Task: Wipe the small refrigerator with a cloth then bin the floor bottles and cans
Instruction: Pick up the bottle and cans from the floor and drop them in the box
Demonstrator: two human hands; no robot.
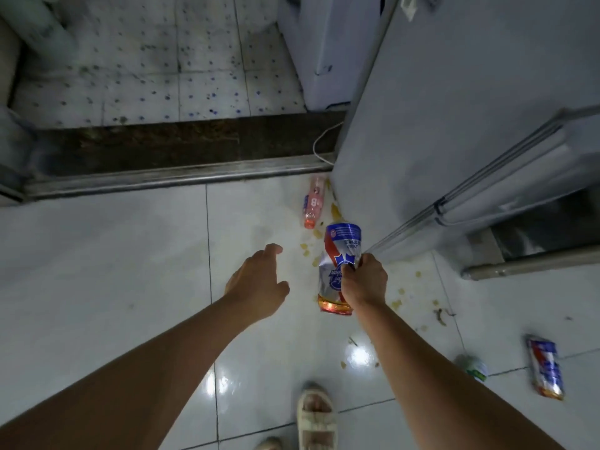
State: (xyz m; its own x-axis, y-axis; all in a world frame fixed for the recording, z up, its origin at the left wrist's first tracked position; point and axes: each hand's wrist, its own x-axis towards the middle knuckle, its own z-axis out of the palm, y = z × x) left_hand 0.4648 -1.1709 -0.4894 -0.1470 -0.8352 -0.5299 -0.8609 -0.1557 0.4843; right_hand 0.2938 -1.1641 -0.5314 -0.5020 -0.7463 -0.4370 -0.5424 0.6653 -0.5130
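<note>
The glossy white tiled floor (97, 271) fills the lower view, crossed at about 10 o'clock by a metal door threshold (168, 177) with a speckled, dirtier tiled area beyond it. The small refrigerator (454, 108) stands at 1 to 2 o'clock, its pale side panel facing the camera and its door (519, 190) swung open toward 3 o'clock. A white cord (319, 147) loops on the floor by its far corner. Both bare forearms reach in from 6 o'clock. The left hand (256, 280) hovers over the floor near centre, its grip apart and holding nothing. The right hand (365, 280) is just right of centre, its grip clamped on a crushed blue, red and silver can (339, 254), held lengthwise off the floor. A pink bottle (313, 203) lies at 12 o'clock from the can, right beside the refrigerator's base. At 4 o'clock lie a second crushed can (547, 367) and, just beside it, a green and white bottle (472, 367), partly hidden by the right forearm. Yellowish scraps (316, 233) scatter the floor near the refrigerator. A pale sandal (316, 417) shows at 6 o'clock.
</note>
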